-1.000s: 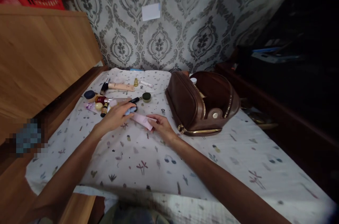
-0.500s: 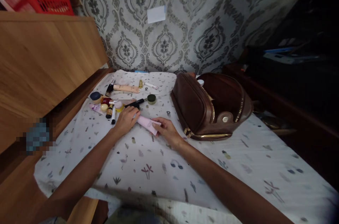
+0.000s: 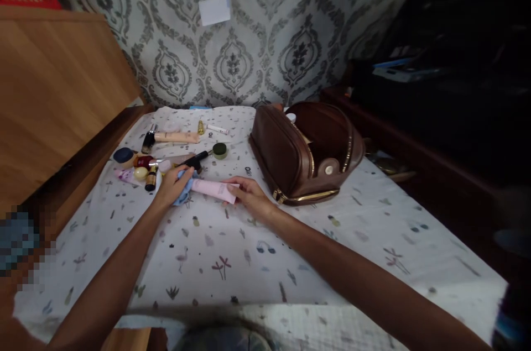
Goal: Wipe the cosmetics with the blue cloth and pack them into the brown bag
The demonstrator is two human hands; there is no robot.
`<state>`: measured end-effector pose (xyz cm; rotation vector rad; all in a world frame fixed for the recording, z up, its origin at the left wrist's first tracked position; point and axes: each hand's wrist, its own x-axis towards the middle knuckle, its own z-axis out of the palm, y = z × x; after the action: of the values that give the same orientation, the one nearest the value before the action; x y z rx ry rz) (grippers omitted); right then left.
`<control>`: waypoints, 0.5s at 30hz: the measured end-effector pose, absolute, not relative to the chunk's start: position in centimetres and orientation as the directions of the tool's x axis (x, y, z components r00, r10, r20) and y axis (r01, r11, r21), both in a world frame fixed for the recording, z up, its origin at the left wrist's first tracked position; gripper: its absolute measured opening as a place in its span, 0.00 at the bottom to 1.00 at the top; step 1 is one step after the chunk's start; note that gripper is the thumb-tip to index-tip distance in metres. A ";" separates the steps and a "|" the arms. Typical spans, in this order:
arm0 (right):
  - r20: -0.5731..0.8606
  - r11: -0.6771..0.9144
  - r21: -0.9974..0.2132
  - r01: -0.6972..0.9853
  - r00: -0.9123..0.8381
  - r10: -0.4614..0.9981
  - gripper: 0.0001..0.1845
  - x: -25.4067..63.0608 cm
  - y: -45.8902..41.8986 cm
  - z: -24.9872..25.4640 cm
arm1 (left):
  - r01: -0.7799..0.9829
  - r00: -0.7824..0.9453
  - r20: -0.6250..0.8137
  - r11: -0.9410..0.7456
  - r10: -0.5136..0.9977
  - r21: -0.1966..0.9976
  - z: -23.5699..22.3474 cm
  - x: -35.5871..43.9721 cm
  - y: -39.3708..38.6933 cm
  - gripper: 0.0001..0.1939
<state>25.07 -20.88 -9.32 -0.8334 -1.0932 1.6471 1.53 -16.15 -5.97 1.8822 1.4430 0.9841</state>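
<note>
Pale pink, soft plastic tube (image 3: 213,190) spanning two bare hands

The right hand (image 3: 255,200) is pinching its flat end; the left hand (image 3: 168,187) is clasping a crumpled light-blue cloth (image 3: 182,192) at the other, so both are occupied. The tube is lying over or on the white printed sheet (image 3: 207,262). Assorted cosmetics (image 3: 151,179) are crowding the left hand; a brown leather bag (image 3: 282,155) is gaping open beyond the right.

A home, by the damask-patterned wallpaper (image 3: 232,63), the printed cloth (image 3: 207,262) and the wooden furniture panel (image 3: 53,74).
</note>
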 end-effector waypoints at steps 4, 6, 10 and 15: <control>-0.080 -0.233 -0.852 -0.468 -0.323 0.943 0.17 25.4 -20.6 -9.1 | 0.425 0.153 0.075 -0.134 0.985 0.895 -5.7 1.7 -16.5 0.26; -0.120 -0.294 -0.783 -0.548 -0.331 0.936 0.11 25.6 -20.5 -8.9 | 0.324 0.163 0.020 -0.072 0.986 0.943 -5.4 1.9 -16.6 0.26; -0.163 -0.330 -0.718 -0.613 -0.313 0.936 0.05 25.9 -20.2 -8.5 | 0.034 0.099 0.037 -0.041 0.994 0.999 -4.8 2.5 -16.9 0.27; -0.181 -0.390 -0.709 -0.588 -0.383 0.906 0.08 26.4 -20.0 -8.0 | 0.108 0.013 0.114 -0.115 0.993 0.987 -4.9 4.0 -17.9 0.21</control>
<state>26.38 -20.04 -8.03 -0.6969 -0.6820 1.9135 4.00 -17.94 -4.94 1.3792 1.2274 1.2350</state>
